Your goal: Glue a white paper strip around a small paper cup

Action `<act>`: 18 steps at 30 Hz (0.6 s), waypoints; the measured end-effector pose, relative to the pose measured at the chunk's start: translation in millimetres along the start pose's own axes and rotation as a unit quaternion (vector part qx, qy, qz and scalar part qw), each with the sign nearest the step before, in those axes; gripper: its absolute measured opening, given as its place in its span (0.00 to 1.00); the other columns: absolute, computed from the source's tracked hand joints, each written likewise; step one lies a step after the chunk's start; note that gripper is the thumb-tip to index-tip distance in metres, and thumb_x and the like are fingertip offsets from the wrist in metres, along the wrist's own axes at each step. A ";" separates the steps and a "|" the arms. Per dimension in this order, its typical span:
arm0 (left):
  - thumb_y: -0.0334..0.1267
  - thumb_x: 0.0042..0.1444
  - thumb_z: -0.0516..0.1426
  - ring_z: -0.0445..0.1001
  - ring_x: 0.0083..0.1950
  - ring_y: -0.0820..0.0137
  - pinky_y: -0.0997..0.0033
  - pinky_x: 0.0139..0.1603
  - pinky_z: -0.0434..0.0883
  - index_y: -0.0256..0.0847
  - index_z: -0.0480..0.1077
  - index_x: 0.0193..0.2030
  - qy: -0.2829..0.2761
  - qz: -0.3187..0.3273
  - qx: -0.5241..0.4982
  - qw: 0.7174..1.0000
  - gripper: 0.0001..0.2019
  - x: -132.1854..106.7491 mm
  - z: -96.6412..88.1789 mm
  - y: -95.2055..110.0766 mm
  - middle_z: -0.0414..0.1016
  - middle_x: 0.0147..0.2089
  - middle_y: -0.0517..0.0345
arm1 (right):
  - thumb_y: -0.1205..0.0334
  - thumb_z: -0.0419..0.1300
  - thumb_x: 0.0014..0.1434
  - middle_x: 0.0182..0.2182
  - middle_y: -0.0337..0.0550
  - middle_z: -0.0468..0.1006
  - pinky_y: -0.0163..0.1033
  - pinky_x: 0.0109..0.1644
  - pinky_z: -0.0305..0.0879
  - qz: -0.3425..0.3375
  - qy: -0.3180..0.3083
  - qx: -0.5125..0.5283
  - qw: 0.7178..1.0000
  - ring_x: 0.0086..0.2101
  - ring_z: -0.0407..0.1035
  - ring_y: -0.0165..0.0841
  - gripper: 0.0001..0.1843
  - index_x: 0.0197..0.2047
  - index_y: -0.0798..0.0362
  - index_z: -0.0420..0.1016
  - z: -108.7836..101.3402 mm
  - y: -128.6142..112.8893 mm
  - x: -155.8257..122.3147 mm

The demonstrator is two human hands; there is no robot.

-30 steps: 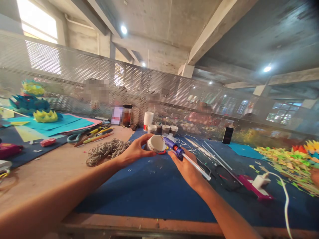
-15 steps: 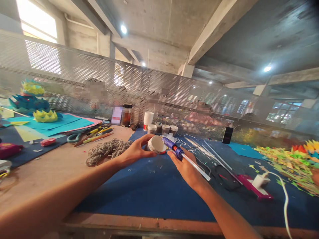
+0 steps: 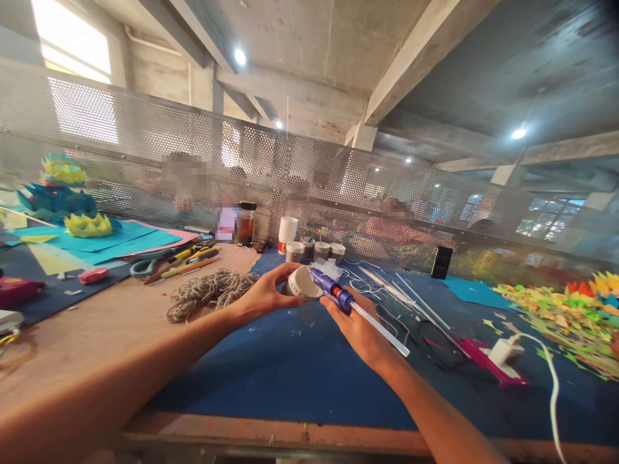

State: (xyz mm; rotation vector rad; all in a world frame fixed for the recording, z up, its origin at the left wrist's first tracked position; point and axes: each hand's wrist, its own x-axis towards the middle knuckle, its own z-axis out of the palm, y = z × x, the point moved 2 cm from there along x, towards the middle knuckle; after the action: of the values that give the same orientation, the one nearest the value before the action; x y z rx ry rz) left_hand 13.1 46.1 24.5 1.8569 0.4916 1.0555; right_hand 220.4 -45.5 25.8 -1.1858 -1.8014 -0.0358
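Note:
My left hand (image 3: 264, 293) is closed round a small white cup (image 3: 302, 282) tipped on its side, its open mouth facing me. My right hand (image 3: 360, 328) grips a blue glue gun (image 3: 331, 288) with a clear glue stick (image 3: 382, 330) poking out of its back. The gun's nozzle rests at the cup's right rim. Both hands hover just above a dark blue mat (image 3: 290, 367) on the table.
A heap of grey string (image 3: 207, 291) lies left of the cup. Scissors and pens (image 3: 176, 261), coloured paper sheets (image 3: 106, 241) and paper flowers (image 3: 58, 193) lie far left. Small cups (image 3: 314, 248), glue sticks (image 3: 411, 293), a white plug with cable (image 3: 507, 351) and paper scraps (image 3: 565, 309) lie right. A mesh screen (image 3: 338, 187) stands behind.
The glue gun and cup have shifted slightly left and up, the cup turning a little so the nozzle meets its rim.

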 end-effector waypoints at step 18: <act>0.36 0.46 0.72 0.71 0.64 0.54 0.53 0.65 0.66 0.42 0.70 0.61 -0.021 -0.024 -0.074 0.997 0.34 -0.2 -0.8 -3.5 0.75 0.61 0.48 | 0.46 0.61 0.66 0.16 0.32 0.67 0.34 0.21 0.61 0.072 -0.087 0.125 0.986 0.18 0.62 0.29 0.17 0.34 0.50 0.76 -2.2 -6.7 -2.1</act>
State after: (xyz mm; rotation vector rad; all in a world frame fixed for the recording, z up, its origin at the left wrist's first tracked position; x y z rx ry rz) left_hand 12.7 48.2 21.5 1.7247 0.4197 0.9907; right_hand 217.2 -51.6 28.4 -1.1621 -1.8030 0.3792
